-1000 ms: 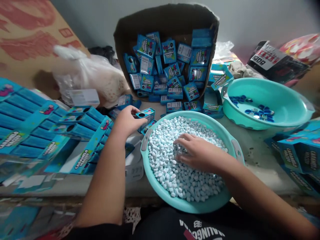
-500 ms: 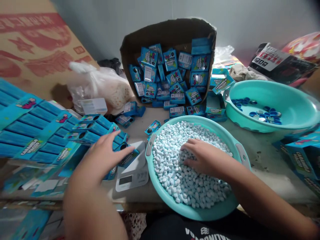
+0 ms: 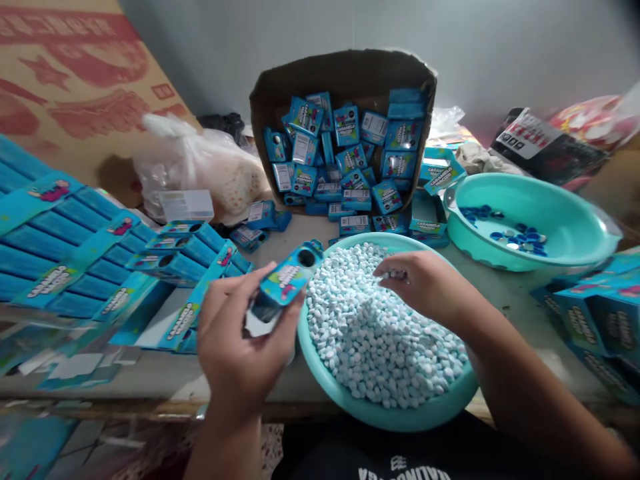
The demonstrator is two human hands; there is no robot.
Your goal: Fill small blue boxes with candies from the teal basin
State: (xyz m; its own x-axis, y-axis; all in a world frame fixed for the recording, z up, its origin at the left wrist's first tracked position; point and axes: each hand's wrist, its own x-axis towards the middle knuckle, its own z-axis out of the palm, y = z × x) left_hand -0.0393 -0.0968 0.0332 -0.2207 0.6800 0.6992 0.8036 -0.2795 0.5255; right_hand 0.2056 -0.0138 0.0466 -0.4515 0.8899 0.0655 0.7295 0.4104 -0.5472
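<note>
In my left hand (image 3: 247, 327) is a small blue candy box (image 3: 286, 281), tilted, with a dark round hole in its end and its flap standing up. The box is beside the left rim of a turquoise basin (image 3: 320, 400). Small pale blue and white candies (image 3: 380, 340) fill that basin. Just above them, my right hand (image 3: 425, 287) is closed around a few candies (image 3: 397, 274). A white scale (image 3: 257, 325) is mostly hidden behind my left hand.
A cardboard carton (image 3: 345, 73) at the back holds many blue boxes. To the right stands a second turquoise basin (image 3: 575, 220) with blue caps (image 3: 523, 239). Display trays of blue boxes (image 3: 65, 247) lean at the left. Open blue cartons (image 3: 595, 320) sit at the right edge.
My left hand has picked up a candy box from by the scale and brought it to the basin's edge. My right hand has risen out of the candies with some in its fingers.
</note>
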